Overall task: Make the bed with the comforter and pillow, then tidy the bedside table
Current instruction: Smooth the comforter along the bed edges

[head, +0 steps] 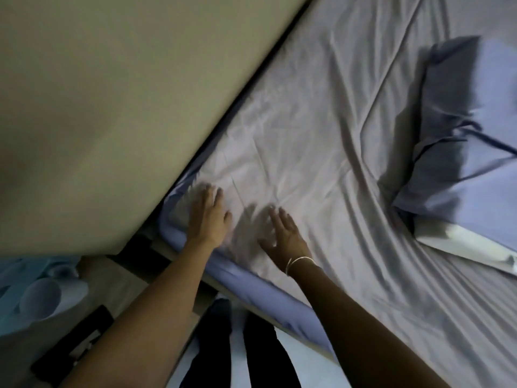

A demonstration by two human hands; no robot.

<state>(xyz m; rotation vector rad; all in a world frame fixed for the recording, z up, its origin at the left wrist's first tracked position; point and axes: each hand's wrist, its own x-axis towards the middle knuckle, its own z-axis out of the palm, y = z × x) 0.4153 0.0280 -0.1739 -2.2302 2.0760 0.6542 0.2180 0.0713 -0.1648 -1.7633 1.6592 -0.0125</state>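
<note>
Both hands are lying flat, fingers straight and spread, holding nothing: the left hand [208,217] is pressing the sheet [307,130] at the bed's corner beside the beige wall [112,93], and the right hand [282,233], a thin bracelet [298,261] at its wrist, is resting just beside it, apart. The creased pillow [470,152] is lying near the bed's right edge, well apart from both hands. What appears to be the bedside tabletop [117,281], blurred, is showing at lower left, beyond the bed's corner.
</note>
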